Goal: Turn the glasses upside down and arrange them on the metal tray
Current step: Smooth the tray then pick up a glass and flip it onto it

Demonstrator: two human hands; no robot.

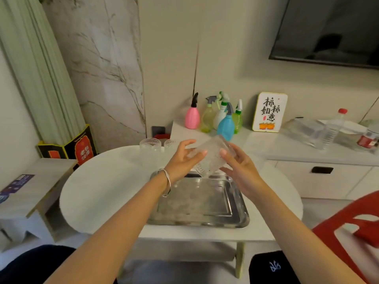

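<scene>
Glass mid-turn between both hands

Your left hand (182, 158) and right hand (239, 167) pinch the tilted glass (211, 158) over the tray (196, 203); keep the grip firm, finish turning, lower it rim-down below

White table (106, 187) bears tray (196, 222), two glasses (150, 146).

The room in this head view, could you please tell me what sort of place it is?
Probably a home living room: a dark wall-mounted television screen, a white low cabinet holding coloured plastic spray bottles, and a white oval table.
</scene>
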